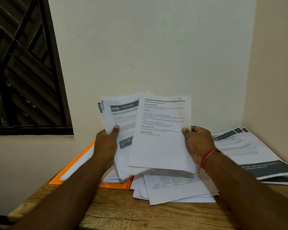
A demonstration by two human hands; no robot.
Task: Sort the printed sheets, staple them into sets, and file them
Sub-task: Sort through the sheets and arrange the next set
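Observation:
My left hand (106, 143) grips a fanned bunch of printed sheets (121, 113) with dark header bars, held upright above the table. My right hand (198, 141) pinches a single text sheet (160, 135) by its right edge, overlapping the bunch in front. Below them a loose pile of white sheets (176, 188), one with a printed table, lies on the wooden table (140, 216). An orange folder (83, 156) with papers in it lies open at the left, partly hidden by my left forearm. No stapler is in view.
A stack of sheets with dark banners (249, 155) lies at the right against the wall corner. Walls close the table at the back and right. A dark barred window (23, 63) is at upper left. The table's left edge runs near the folder.

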